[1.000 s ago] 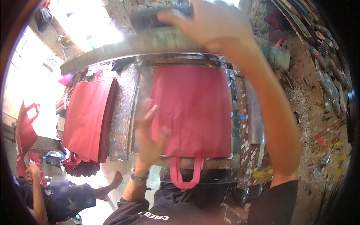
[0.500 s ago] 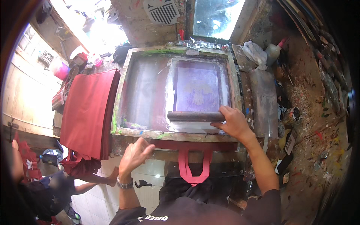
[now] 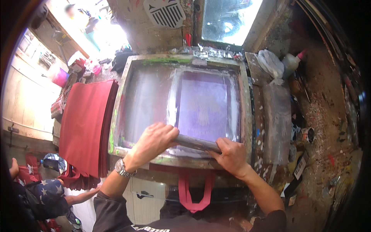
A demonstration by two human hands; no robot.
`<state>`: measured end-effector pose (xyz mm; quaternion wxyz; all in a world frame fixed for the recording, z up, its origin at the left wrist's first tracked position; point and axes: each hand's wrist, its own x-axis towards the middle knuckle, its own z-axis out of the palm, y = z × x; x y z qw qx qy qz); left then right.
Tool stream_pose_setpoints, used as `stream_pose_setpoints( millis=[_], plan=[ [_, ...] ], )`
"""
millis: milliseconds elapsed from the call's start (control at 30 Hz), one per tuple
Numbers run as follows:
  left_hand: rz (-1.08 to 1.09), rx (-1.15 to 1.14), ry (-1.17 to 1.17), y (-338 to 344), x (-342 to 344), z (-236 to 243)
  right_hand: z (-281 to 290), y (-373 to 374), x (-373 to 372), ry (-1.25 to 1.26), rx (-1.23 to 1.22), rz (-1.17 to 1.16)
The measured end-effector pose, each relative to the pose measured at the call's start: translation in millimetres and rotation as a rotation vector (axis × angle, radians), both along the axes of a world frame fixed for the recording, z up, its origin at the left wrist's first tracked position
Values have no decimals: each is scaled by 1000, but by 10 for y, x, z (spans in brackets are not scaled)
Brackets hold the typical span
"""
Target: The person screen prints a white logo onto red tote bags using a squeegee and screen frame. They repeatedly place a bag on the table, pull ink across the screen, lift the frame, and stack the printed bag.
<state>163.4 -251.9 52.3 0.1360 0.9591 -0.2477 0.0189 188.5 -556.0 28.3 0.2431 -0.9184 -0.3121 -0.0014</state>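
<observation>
My left hand point(image 3: 154, 140) and my right hand point(image 3: 232, 155) are closed round the two ends of a dark squeegee point(image 3: 198, 144). It slants slightly down to the right across the near end of a screen-printing frame point(image 3: 117, 112). The frame is wooden, smeared with green and white. Within it, a purple stencil area point(image 3: 203, 98) with a faint motif lies just beyond the squeegee. From under the frame's near edge hangs the looped handle point(image 3: 183, 191) of a red bag; the rest of that bag is mostly hidden. The squeegee's blade edge cannot be made out.
A stack of red bags point(image 3: 85, 120) lies left of the frame. To the right are a crumpled plastic bag point(image 3: 269, 63), a bottle with a pink cap point(image 3: 290, 64) and a greyish board point(image 3: 278, 120). Another person in star-patterned shorts point(image 3: 48, 192) is at lower left.
My left hand has come up from the frame's near edge and taken hold of the squeegee's left end. The squeegee has moved nearer to me and now tilts.
</observation>
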Motion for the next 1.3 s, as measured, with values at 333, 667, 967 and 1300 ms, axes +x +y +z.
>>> stream_pose_setpoints(
  millis=[333,667,967,1300],
  plan=[
    [12,-11,-258,212,2484,-76,38,302,2512,-189,-79,-137],
    [10,-83,108,229,1291,-34,81,23,1632,2,-153,240],
    [170,-67,-412,500,2380,-254,-65,670,2978,-286,-9,131],
    [231,-78,-226,-385,71,-347,32,-215,1082,-26,-145,325]
  ],
)
